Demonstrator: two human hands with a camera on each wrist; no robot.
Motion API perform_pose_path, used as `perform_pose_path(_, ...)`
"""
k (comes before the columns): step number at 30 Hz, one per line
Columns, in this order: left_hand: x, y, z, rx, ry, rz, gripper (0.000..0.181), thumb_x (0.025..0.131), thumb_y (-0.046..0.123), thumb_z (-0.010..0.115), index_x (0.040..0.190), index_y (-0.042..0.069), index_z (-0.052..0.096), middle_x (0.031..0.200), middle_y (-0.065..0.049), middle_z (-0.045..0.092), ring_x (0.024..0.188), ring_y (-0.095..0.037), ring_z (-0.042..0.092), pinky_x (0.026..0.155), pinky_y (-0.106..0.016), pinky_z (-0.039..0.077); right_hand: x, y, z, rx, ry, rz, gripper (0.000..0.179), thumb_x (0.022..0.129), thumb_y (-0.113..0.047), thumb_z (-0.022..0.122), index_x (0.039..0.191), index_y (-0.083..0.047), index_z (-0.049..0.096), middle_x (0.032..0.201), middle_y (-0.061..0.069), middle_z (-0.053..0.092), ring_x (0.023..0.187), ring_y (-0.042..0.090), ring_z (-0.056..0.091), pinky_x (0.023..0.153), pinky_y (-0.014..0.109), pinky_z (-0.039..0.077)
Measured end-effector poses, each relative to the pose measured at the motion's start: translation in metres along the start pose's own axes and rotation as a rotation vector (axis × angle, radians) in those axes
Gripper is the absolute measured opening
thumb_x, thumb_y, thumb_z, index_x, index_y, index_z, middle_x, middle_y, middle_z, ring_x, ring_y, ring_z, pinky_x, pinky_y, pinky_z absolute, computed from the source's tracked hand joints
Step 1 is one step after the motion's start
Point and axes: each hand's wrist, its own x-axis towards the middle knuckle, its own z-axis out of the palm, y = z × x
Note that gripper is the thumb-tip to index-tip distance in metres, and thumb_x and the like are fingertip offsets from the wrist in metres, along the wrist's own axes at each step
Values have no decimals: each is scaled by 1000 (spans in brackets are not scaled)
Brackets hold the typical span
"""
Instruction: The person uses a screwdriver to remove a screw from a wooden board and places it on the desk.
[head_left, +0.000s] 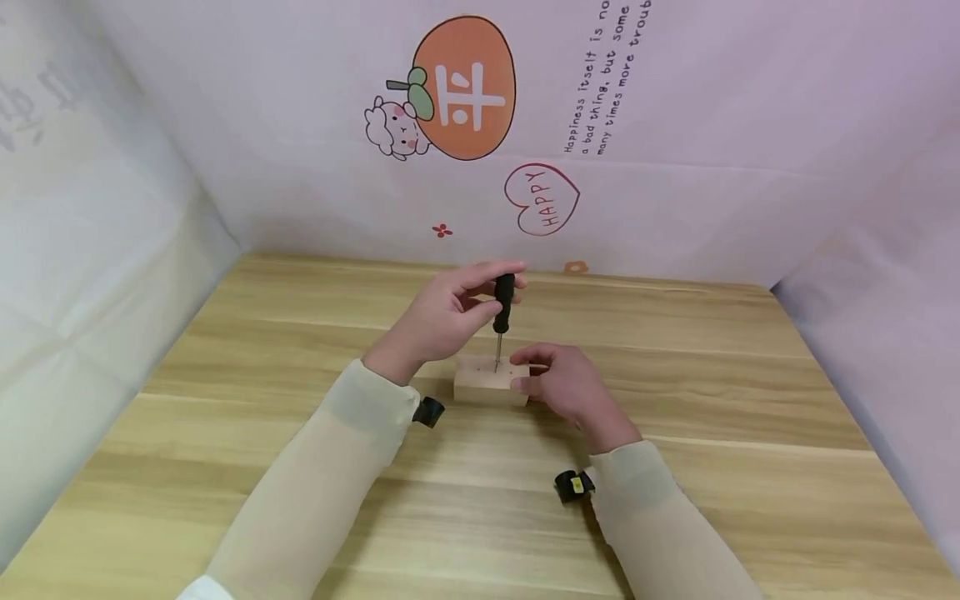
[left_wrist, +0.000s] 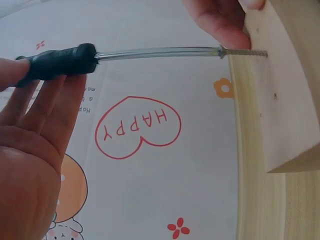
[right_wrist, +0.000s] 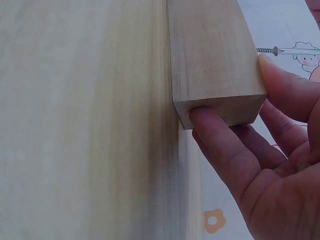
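My left hand [head_left: 448, 315] pinches the black handle of an upright screwdriver [head_left: 504, 304] between thumb and fingers. In the left wrist view, the tip of its steel shaft meets the head of a threaded screw [left_wrist: 245, 52]. That screw stands partly in the upper face of a pale wooden block [head_left: 489, 393], with much of its thread showing. Small dark holes mark the same face. Around the block's right end, my right hand [head_left: 568, 385] grips it. The right wrist view shows fingertips [right_wrist: 205, 117] against the end face and another digit at the top edge, close to the screw.
The block lies on a wood-grain table [head_left: 705, 367]. White printed cloth [head_left: 322, 108] hangs behind the table and at both sides. Small black wrist cameras [head_left: 573, 486] sit by the sleeves.
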Motion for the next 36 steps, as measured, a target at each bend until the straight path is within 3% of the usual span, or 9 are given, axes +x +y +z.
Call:
perform_pose_path(5, -7, 2, -3, 1, 49, -74, 46, 96, -3, 63, 137, 16, 63, 115, -2, 70, 99, -18, 69, 90, -34, 54, 1, 0, 5, 29, -17, 14, 30, 86, -15, 80, 114, -20, 74, 125, 4, 62, 111, 25, 56, 82, 37, 54)
perform_pose_path(10, -14, 3, -6, 22, 86, -101, 47, 95, -4, 64, 137, 17, 64, 114, -2, 70, 100, -17, 69, 89, -34, 54, 5, -1, 13, 56, -31, 16, 29, 84, -13, 81, 111, -21, 74, 122, 4, 62, 105, 23, 60, 80, 35, 56)
perform_pose_path(16, -16, 2, -7, 47, 125, -84, 46, 93, -4, 66, 135, 13, 64, 112, -3, 68, 97, -22, 69, 84, -34, 56, 7, 0, 16, 48, -26, 1, 28, 84, -12, 82, 109, -21, 75, 120, 3, 64, 103, 22, 61, 79, 34, 56)
perform_pose_path(20, -11, 1, -3, 130, 179, -42, 43, 89, 0, 74, 129, 13, 69, 105, -1, 68, 87, -17, 67, 76, -33, 57, 5, 2, 12, 35, -13, -7, 28, 84, -13, 82, 111, -21, 74, 122, 2, 63, 107, 23, 59, 79, 34, 56)
perform_pose_path(23, -5, 1, 2, 166, 184, -5, 42, 87, 1, 77, 127, 12, 70, 104, -1, 67, 87, -15, 66, 76, -31, 57, 2, 2, 7, 24, 6, -11, 28, 84, -12, 81, 111, -20, 74, 123, 2, 63, 109, 24, 58, 79, 34, 56)
perform_pose_path(31, -3, 1, 7, -64, 56, 15, 42, 95, -5, 63, 135, 7, 60, 120, -9, 65, 104, -26, 67, 90, -37, 54, -3, 3, 1, 43, 9, 8, 28, 85, -12, 81, 111, -19, 75, 124, 3, 63, 111, 25, 58, 79, 34, 57)
perform_pose_path(36, -2, 2, 8, -54, 91, 14, 41, 93, -4, 66, 133, 8, 63, 110, -8, 69, 96, -26, 69, 87, -37, 55, -3, 3, 0, 50, 20, 3, 27, 85, -12, 80, 111, -19, 75, 124, 4, 62, 111, 25, 58, 79, 34, 57)
